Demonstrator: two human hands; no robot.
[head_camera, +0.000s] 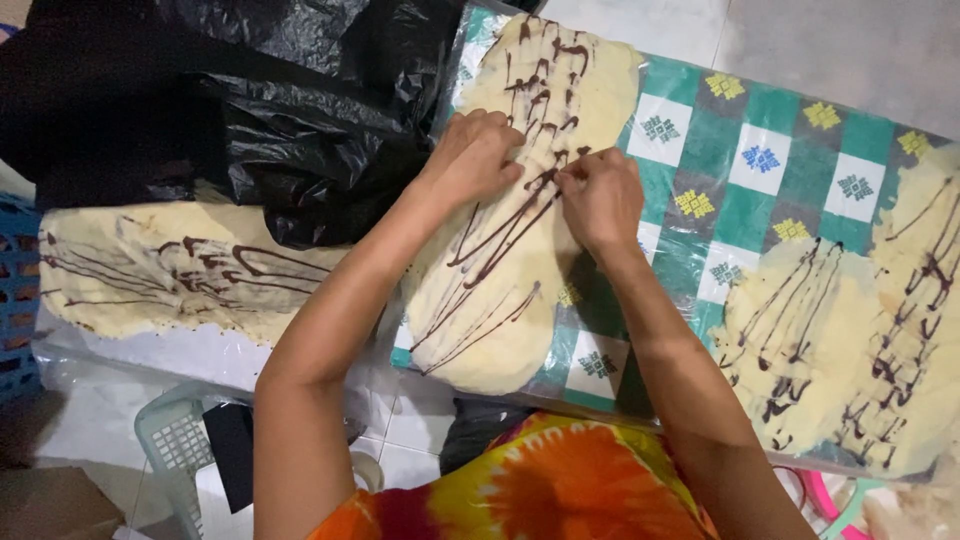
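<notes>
**Hands on streaked dough**

Both hands press fingertips into a long, pale, soft dough sheet (520, 250) streaked with thin dark chocolate lines. The left hand (472, 155) and right hand (602, 198) pinch its middle. It lies on a plastic-covered green-and-white checked surface (745, 215), beside similar sheets (850, 350) and crinkled black bags (300, 140).

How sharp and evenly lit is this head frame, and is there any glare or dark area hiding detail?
Head view: both hands, left hand and right hand, and the chocolate-striped dough sheet are reasonably sharp; lighting soft, with faint shadows beside the forearms; mild sheen on the clear plastic over the checked cloth; the black plastic bag glints on its folds, but its top-left area goes almost featureless.
</notes>
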